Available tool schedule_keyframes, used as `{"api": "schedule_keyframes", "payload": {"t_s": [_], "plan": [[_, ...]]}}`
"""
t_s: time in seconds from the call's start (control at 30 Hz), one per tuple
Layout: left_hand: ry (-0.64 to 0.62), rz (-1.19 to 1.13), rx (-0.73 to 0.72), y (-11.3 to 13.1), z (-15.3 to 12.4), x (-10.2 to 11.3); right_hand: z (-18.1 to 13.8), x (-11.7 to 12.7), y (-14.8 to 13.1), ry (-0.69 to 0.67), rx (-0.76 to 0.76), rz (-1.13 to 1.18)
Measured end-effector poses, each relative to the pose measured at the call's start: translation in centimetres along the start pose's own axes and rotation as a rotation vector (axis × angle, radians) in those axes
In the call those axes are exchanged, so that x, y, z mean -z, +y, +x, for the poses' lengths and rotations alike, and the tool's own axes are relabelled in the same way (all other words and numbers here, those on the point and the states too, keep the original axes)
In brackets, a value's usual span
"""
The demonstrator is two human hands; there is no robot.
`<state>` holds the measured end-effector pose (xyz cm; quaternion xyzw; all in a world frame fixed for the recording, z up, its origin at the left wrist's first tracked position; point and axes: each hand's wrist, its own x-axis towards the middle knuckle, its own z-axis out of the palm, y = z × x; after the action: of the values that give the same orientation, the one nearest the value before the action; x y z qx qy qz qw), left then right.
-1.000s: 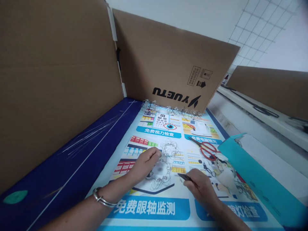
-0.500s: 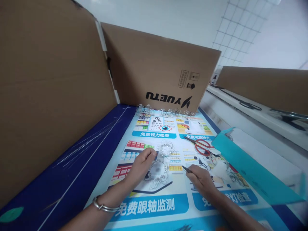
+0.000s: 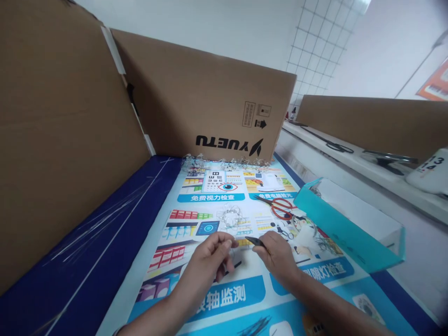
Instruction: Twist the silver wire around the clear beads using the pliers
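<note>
My left hand (image 3: pixel 214 255) is closed, thumb and fingertips pinched together. Whatever it holds is too fine or too hidden to make out. Close on its right, my right hand (image 3: pixel 276 255) grips pliers with dark pointed jaws (image 3: pixel 255 241); the handles are hidden in the palm. The jaw tip points at the left fingertips, a small gap apart. Just beyond the hands, a ring of thin clear-and-silver wire loops (image 3: pixel 230 215) lies on the printed sheet (image 3: pixel 164 219). Scissors with red handles (image 3: pixel 282 208) rest farther right.
A teal open box (image 3: pixel 343 233) stands at the right, near loose wire (image 3: pixel 327 242). More wire pieces (image 3: pixel 227 165) line the far edge, below a cardboard panel (image 3: pixel 210 93). Another cardboard panel (image 3: pixel 63 116) walls the left. A white ledge (image 3: pixel 350 154) runs along the right.
My view has shifted to the right. My left hand has come closer to the pliers' tip. The wire ring seen beneath my left hand before no longer shows there.
</note>
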<state>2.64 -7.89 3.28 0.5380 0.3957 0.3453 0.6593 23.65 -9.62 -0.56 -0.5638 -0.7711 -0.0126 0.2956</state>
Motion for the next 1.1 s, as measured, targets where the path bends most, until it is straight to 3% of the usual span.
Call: {"api": "schedule_keyframes", "payload": {"t_s": [0.07, 0.17, 0.37, 0.53, 0.77, 0.83, 0.93, 1.1], "plan": [[-0.055, -0.201, 0.097, -0.3, -0.1, -0.7, 0.0, -0.3, -0.3, -0.01, 0.038, 0.003], [-0.122, -0.37, 0.117, -0.8, -0.1, -1.2, -0.1, -0.6, -0.5, -0.047, 0.098, 0.007], [-0.1, -0.322, 0.018, -1.3, -0.3, -1.6, 0.2, -0.2, -0.5, -0.127, 0.181, 0.016], [-0.026, 0.038, -0.079, -1.5, -0.1, -1.4, 0.7, -0.2, -0.5, -0.18, 0.214, 0.095], [0.015, 0.845, -0.637, -1.4, -0.1, 0.7, 1.2, 0.1, 0.1, -0.291, 0.199, 0.222], [0.028, 1.009, -0.728, -1.4, -0.1, 1.2, 1.4, 0.5, 0.1, -0.411, 0.159, 0.189], [-0.04, 1.052, -0.818, -1.2, 0.0, 1.5, 1.6, 1.2, 0.1, -0.516, 0.141, 0.162], [-0.111, 1.047, -0.745, -0.8, -0.1, 1.3, 1.8, 1.7, -0.2, -0.548, 0.136, 0.117]]}}
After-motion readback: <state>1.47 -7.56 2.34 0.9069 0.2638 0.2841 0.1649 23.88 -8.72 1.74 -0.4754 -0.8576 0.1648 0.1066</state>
